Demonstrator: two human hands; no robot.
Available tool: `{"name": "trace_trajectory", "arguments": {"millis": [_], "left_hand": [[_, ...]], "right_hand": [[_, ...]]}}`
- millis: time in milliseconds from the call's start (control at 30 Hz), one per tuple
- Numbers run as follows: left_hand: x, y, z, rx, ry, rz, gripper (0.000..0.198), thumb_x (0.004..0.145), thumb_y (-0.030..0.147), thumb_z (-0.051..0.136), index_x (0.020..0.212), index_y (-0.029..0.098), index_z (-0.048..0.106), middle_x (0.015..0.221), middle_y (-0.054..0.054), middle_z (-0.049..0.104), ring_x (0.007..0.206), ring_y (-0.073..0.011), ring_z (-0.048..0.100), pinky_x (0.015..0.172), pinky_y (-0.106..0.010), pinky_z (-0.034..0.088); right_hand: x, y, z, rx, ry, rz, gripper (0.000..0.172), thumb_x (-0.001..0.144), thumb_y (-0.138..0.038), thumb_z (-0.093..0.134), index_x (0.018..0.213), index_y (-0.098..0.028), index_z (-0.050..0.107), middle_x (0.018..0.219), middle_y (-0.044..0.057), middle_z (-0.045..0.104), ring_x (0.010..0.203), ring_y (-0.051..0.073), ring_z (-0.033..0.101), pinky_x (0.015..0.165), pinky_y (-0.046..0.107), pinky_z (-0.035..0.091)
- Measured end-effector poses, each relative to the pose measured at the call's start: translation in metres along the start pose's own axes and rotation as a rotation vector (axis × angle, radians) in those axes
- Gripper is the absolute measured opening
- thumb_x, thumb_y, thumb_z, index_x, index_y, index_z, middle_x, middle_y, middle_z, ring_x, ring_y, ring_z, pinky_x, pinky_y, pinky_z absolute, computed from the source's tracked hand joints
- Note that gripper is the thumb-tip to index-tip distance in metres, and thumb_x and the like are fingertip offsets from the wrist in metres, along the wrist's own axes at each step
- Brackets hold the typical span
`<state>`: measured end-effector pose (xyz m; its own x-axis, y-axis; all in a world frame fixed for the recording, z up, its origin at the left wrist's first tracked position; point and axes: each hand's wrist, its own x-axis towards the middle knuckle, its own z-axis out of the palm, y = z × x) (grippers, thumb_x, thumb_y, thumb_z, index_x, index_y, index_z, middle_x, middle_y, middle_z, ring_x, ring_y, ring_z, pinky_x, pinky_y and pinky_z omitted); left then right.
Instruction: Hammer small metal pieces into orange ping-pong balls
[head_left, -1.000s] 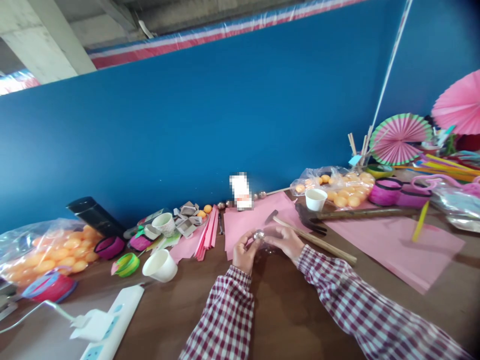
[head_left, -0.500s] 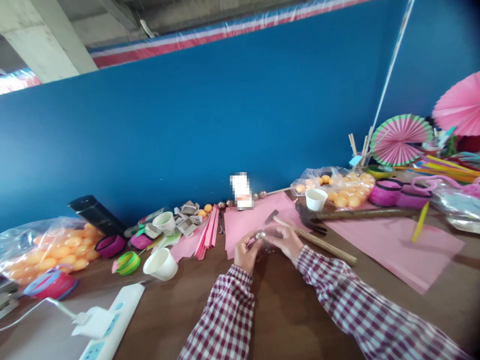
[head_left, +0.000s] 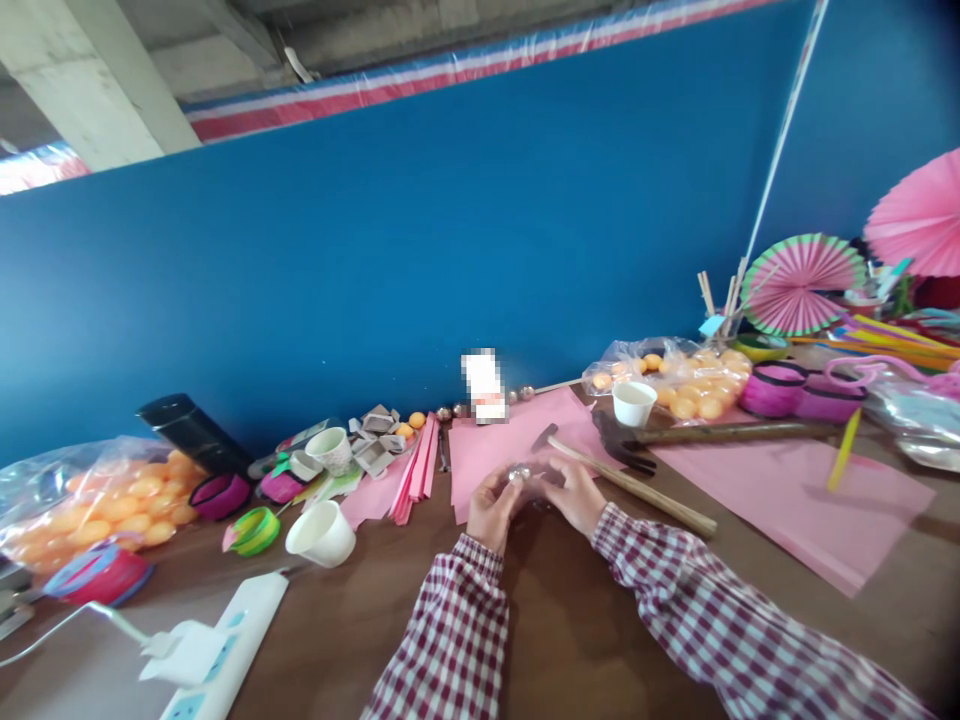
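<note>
My left hand point(head_left: 491, 508) pinches a small shiny silver ball point(head_left: 519, 472) between thumb and fingertips, above the table's front middle. Close by on the right is my right hand point(head_left: 574, 495), its fingers bent together toward the ball. Whether those fingertips grip anything is too blurred to see; a faint clear shape shows between the hands. Pink paper sheets point(head_left: 480, 455) lie just beyond. A hammer with a wooden handle point(head_left: 645, 492) rests to the right of my right hand, and a larger dark-headed hammer point(head_left: 720, 432) lies behind it.
White paper cups point(head_left: 321, 533) and a power strip point(head_left: 247, 625) stand left. Bags of orange balls point(head_left: 127, 500) sit at both sides. Several shiny balls point(head_left: 527, 393) line the blue partition point(head_left: 450, 220). At right are a yellow stick point(head_left: 845, 450) and paper fans point(head_left: 804, 285).
My right fingertips have drawn slightly back from the silver ball, which shows more openly in my left hand. The view has shifted slightly; the table items stay in place.
</note>
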<state>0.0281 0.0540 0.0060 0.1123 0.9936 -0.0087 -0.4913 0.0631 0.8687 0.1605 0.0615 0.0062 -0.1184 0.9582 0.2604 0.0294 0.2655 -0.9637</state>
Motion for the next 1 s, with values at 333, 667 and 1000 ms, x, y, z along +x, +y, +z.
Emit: {"name": "trace_trajectory", "arguments": {"millis": [333,667,1000], "left_hand": [[-0.0011,0.0011,0.0019,0.065,0.057,-0.01,0.035,0.063,0.029,0.065,0.092,0.012,0.059,0.081,-0.007,0.065,0.071,-0.0134,0.061,0.063,-0.025,0.049],[-0.004,0.0053,0.0037,0.042,0.024,-0.043,0.04,0.065,0.037,0.062,0.095,0.011,0.06,0.081,-0.009,0.064,0.066,-0.0125,0.059,0.058,-0.024,0.048],[-0.0033,0.0054,0.004,0.066,0.006,-0.042,0.036,0.063,0.038,0.064,0.086,0.01,0.062,0.075,-0.007,0.064,0.062,-0.0115,0.057,0.057,-0.024,0.047]], "right_hand": [[-0.0058,-0.0044,0.0041,-0.16,-0.012,-0.097,0.035,0.065,-0.034,0.062,0.095,-0.018,0.055,0.088,0.005,0.058,0.069,0.013,0.055,0.059,0.025,0.049],[-0.0089,-0.0076,0.0055,-0.334,0.037,-0.224,0.029,0.068,-0.024,0.058,0.097,-0.021,0.053,0.092,0.004,0.057,0.078,0.015,0.054,0.063,0.026,0.048],[-0.0083,-0.0064,0.0045,-0.349,-0.001,-0.204,0.035,0.067,-0.026,0.06,0.101,-0.022,0.054,0.097,0.006,0.056,0.081,0.016,0.054,0.062,0.026,0.048]]}}
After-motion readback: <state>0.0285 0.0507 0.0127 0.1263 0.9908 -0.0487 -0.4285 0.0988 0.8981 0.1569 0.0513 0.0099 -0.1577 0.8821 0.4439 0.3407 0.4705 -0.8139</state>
